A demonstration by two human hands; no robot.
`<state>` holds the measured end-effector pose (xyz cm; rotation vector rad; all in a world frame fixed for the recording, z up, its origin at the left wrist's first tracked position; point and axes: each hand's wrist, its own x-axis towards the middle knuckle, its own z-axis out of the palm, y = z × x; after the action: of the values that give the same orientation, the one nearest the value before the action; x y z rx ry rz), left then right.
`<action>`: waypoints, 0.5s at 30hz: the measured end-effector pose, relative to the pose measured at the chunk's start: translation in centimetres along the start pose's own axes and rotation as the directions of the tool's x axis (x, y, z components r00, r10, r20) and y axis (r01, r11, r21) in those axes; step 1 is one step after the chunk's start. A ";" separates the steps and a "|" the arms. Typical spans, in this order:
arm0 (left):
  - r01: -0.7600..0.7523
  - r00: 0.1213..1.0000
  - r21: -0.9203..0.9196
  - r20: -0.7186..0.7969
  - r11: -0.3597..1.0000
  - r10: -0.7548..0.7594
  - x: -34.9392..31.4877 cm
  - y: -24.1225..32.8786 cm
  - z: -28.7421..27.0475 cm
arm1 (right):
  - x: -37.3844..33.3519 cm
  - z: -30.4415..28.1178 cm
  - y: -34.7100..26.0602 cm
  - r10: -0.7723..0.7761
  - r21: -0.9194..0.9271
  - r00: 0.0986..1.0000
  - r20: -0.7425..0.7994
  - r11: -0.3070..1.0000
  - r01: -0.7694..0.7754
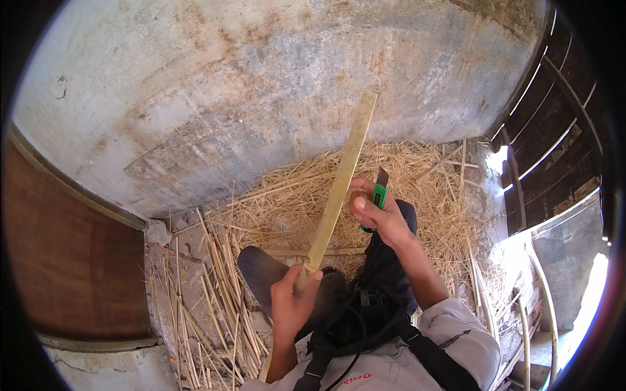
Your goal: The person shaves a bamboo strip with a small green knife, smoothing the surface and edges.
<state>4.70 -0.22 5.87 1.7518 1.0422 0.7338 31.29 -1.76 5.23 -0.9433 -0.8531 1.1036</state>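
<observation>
Over the lap of the seated person whose view I am watching, a long flat yellow-green bamboo strip (342, 186) is held out in front of the body. Its long axis runs on a slant: the near end sits low at the left hand (292, 301), and from there the strip points away and a little rightward, its squared far end aimed at the stained grey wall (287, 85). I make out the left hand gripping that near end, thumb on the upper face. The right hand (386, 220) is closed around a green-handled utility knife with a dark blade (379, 194), just to the right of the strip. The blade points away from the body too, nearly parallel with the strip and apart from it. The right index finger reaches to the strip's edge; I cannot tell whether it touches. Below, between and beyond the knees in dark trousers (261, 264), I see a heap of pale straw-like shavings (430, 189). On the left, a spread of thin pale sticks (225, 280) lies on the ground, beside a brown wooden panel (78, 254).
</observation>
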 end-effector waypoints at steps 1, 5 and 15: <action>0.023 1.000 0.020 0.012 1.000 -0.023 0.0 0.3 0.0 | 0.0 0.1 0.1 0.002 -0.030 0.999 -0.033 1.000 -0.003; 0.000 1.000 -0.018 0.003 1.000 0.000 0.0 -0.1 0.3 | 0.1 0.6 -0.1 -0.018 -0.156 0.997 -0.076 0.988 0.006; -0.023 0.999 0.094 -0.025 0.995 0.025 0.5 0.6 0.9 | -0.2 0.8 -0.2 0.047 -0.151 0.995 -0.086 0.987 -0.060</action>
<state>5.81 -0.27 6.07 1.8422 1.0901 0.7344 30.55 -1.78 5.70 -1.1381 -0.8581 1.0483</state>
